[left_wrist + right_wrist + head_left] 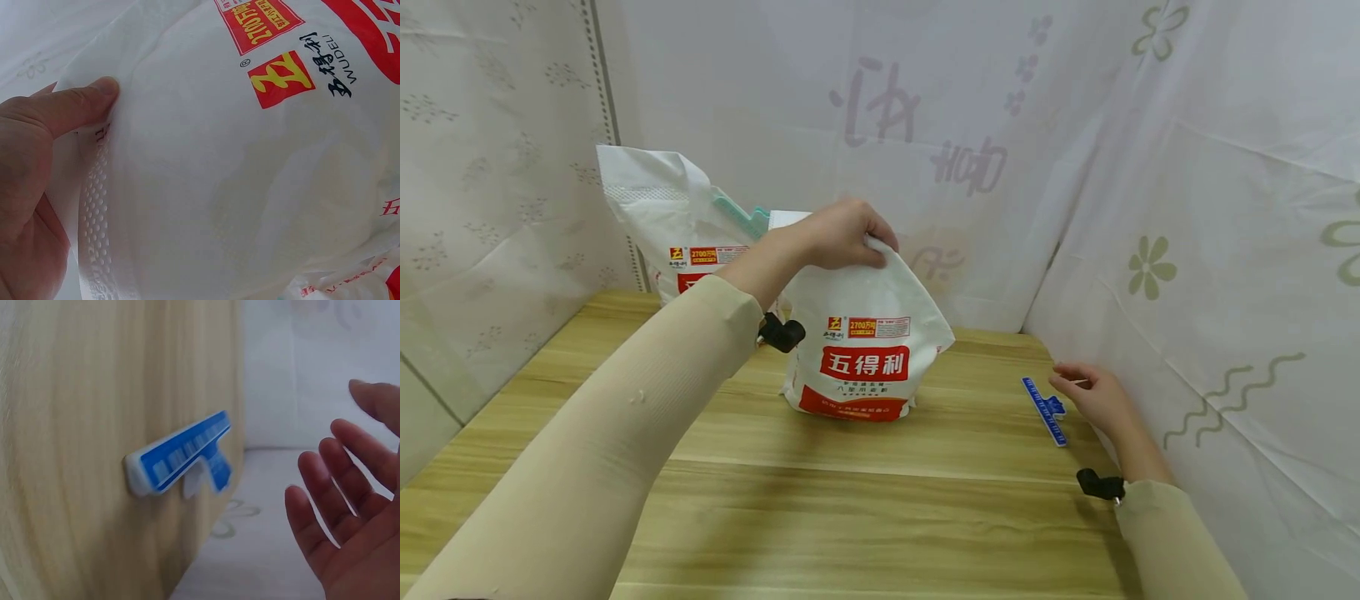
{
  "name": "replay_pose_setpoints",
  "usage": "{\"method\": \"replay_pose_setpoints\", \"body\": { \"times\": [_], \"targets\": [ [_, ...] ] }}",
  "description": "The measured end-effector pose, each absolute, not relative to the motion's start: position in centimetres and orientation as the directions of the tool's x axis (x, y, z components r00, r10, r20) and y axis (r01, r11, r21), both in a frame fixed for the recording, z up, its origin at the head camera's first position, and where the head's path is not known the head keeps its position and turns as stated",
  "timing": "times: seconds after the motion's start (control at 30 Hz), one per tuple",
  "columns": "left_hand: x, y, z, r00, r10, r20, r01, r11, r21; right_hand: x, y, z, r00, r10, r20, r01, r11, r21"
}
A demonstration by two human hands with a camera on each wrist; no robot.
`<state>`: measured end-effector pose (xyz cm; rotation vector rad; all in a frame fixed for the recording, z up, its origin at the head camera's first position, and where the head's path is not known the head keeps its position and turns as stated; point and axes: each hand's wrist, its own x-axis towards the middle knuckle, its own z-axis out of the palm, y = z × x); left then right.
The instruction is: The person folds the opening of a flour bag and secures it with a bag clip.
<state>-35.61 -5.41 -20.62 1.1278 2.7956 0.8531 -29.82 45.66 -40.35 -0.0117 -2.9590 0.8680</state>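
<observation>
A white flour bag (857,292) with red printing stands upright at the middle of the table. My left hand (850,233) pinches its folded top edge, the thumb (94,97) pressed on the front side in the left wrist view. On the right part of the table lies a blue sealing clip (1045,412) with a white underside. My right hand (1097,400) is just right of the clip (184,453), apart from it. Its fingers (350,478) are loosely bent and hold nothing.
Behind and left of the bag stands a second flour bag (662,217), its top folded with a green clip (741,215) on it. The wooden table (850,517) is bounded by white patterned curtains (1225,208) at the back and sides.
</observation>
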Motion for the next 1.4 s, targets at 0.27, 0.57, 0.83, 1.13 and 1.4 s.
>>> {"method": "replay_pose_setpoints", "body": {
  "times": [0.27, 0.57, 0.83, 1.13, 1.4],
  "targets": [
    [-35.6, -5.4, -20.6, -0.734, 0.653, 0.187, 0.647, 0.587, 0.487, -30.7, 47.9, -42.5, -0.994, 0.091, -0.064, 0.111, 0.844, -0.525],
    [-35.9, -5.4, -20.8, -0.723, 0.661, 0.200, 0.664, 0.585, 0.465, -31.4, 48.4, -43.9, -0.989, 0.071, -0.131, 0.120, 0.905, -0.409],
    [-35.7, -5.4, -20.7, -0.726, 0.657, 0.201, 0.661, 0.587, 0.468, -31.6, 48.1, -44.1, -0.987, 0.072, -0.143, 0.122, 0.916, -0.381],
    [-35.8, -5.3, -20.8, -0.722, 0.660, 0.204, 0.664, 0.580, 0.472, -31.7, 48.2, -44.4, -0.991, 0.051, -0.127, 0.096, 0.919, -0.382],
    [-35.8, -5.4, -20.9, -0.727, 0.655, 0.206, 0.657, 0.576, 0.485, -31.9, 48.5, -44.7, -0.982, 0.098, -0.164, 0.166, 0.859, -0.484]
  ]
}}
